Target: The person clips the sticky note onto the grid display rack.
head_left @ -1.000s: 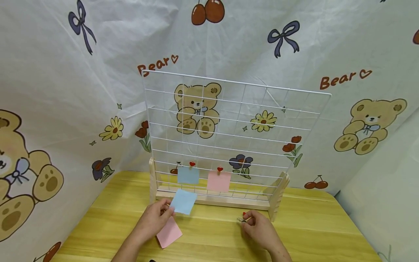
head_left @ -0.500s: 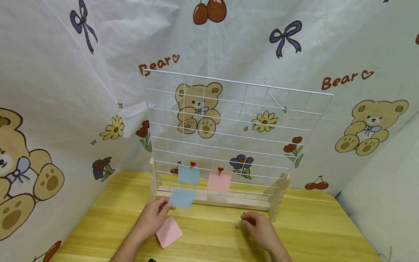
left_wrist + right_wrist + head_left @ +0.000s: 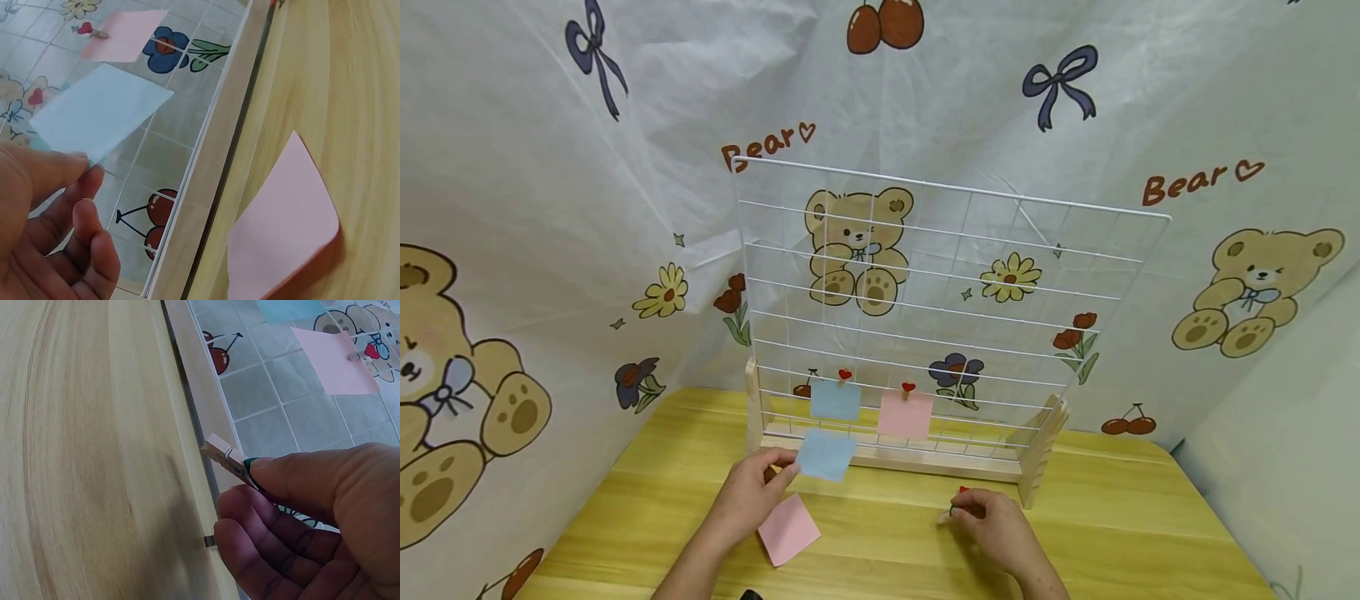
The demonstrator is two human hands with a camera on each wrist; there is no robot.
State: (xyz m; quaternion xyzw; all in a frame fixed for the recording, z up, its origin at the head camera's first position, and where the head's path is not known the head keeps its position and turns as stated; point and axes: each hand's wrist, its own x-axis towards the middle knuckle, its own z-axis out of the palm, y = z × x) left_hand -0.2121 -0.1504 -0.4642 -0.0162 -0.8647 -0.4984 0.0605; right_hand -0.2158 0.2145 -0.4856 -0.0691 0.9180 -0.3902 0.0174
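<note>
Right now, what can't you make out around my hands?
- Wooden clothespin: right wrist view, handle end covered by the right hand.
- Held blue sticky note: left wrist view, gripped corner covered by the left hand.
- Small brownish piece: right wrist view, apparently partly behind the right hand; unidentifiable.
- Dark object: head view, cut off by the bottom edge; unidentifiable.
</note>
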